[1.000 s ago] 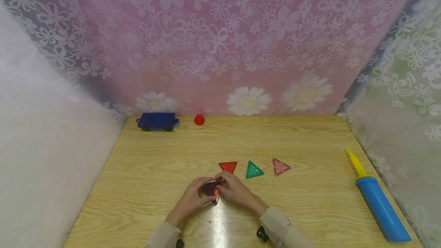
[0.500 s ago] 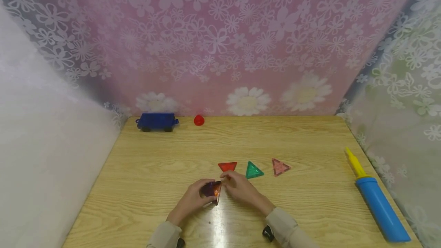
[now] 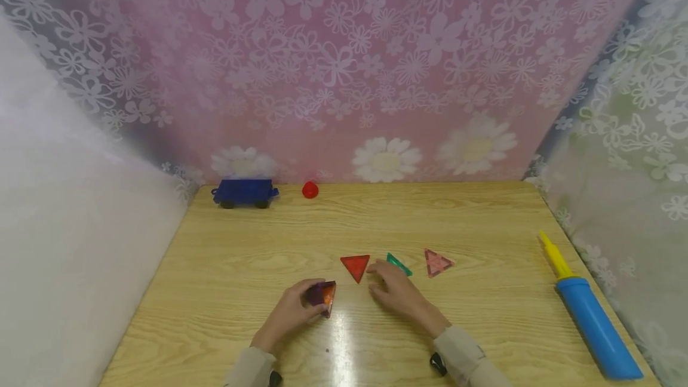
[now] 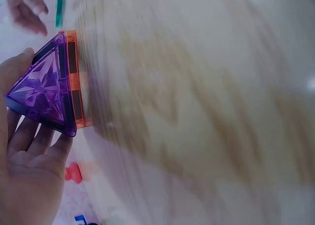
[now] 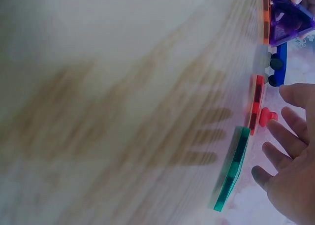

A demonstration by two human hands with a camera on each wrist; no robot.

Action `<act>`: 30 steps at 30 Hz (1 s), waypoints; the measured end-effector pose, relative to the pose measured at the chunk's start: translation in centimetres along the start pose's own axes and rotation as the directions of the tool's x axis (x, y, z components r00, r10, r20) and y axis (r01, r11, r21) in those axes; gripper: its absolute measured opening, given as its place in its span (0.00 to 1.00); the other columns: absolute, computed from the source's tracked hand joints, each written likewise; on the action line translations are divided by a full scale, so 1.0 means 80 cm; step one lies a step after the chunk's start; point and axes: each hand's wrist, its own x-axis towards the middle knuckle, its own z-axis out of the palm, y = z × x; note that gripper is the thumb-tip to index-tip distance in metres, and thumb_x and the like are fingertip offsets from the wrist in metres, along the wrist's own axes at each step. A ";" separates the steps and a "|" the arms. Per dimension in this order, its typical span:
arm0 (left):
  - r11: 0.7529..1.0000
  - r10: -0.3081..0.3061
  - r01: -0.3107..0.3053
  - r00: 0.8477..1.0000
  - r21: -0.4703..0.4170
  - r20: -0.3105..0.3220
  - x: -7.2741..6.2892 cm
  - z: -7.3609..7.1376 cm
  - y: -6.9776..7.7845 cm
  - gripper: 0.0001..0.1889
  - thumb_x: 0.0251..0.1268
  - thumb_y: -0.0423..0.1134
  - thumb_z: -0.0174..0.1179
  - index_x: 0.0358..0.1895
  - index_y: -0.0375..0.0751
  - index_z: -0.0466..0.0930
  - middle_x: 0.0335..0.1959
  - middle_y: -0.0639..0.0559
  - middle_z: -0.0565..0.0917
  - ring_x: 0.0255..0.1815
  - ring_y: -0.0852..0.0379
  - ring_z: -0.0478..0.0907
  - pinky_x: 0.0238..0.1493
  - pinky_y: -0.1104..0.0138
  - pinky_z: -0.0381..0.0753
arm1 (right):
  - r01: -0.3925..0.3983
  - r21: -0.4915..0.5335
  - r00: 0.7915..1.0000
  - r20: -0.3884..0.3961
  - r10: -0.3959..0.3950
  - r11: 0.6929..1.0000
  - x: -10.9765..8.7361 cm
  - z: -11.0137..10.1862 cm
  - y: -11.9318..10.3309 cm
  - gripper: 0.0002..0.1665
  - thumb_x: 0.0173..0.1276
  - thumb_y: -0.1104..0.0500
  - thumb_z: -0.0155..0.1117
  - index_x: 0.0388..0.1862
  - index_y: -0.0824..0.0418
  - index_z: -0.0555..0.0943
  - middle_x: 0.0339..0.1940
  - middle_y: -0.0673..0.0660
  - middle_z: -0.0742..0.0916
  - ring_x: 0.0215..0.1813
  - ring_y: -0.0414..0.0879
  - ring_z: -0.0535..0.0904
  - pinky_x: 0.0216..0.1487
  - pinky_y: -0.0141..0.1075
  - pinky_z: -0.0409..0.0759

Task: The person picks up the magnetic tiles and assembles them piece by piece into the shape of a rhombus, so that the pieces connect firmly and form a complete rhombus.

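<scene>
My left hand pinches a purple triangular magnetic tile between thumb and fingers. The purple tile stands tilted up along an edge of an orange magnetic tile, which lies low at the table surface. To the right, my right hand hovers with fingers spread and holds nothing. Under its fingers is a green triangular tile, partly hidden in the head view. Just left of those fingers a red triangular tile lies flat. A pink triangular tile lies further right.
At the table's back edge stand a blue toy wagon and a small red knob-like piece. A blue pump with a yellow nozzle lies along the right edge. Patterned cloth walls enclose the wooden table at the back and sides.
My right hand has let go of the tiles and moved right, past the red tile to the green one. The left hand has shifted slightly left with the purple and orange tiles.
</scene>
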 end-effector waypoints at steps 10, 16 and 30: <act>0.998 -0.068 0.068 0.998 0.005 -0.013 -0.004 -0.024 -0.011 0.29 0.53 0.37 0.70 0.60 0.38 0.74 0.56 0.39 0.79 0.59 0.39 0.73 0.60 0.47 0.71 | 0.044 -0.042 0.995 0.091 -0.040 0.998 0.007 0.005 -0.001 0.25 0.63 0.60 0.64 0.58 0.67 0.74 0.59 0.65 0.79 0.67 0.66 0.65 0.66 0.60 0.62; 0.997 -0.075 0.075 0.997 -0.013 0.001 -0.006 -0.025 -0.012 0.29 0.54 0.36 0.69 0.61 0.38 0.73 0.57 0.39 0.78 0.60 0.39 0.72 0.61 0.47 0.70 | 0.019 -0.041 0.992 0.124 -0.014 0.999 0.015 0.008 -0.009 0.25 0.65 0.57 0.63 0.59 0.66 0.74 0.61 0.64 0.78 0.68 0.64 0.65 0.68 0.59 0.58; 0.997 -0.076 0.075 0.997 -0.026 -0.011 -0.006 -0.024 -0.014 0.28 0.54 0.35 0.69 0.60 0.38 0.74 0.56 0.39 0.78 0.59 0.39 0.73 0.60 0.47 0.71 | -0.007 -0.031 0.984 0.178 0.012 0.999 0.017 0.011 -0.014 0.21 0.67 0.57 0.61 0.57 0.63 0.75 0.54 0.58 0.82 0.62 0.55 0.74 0.69 0.62 0.53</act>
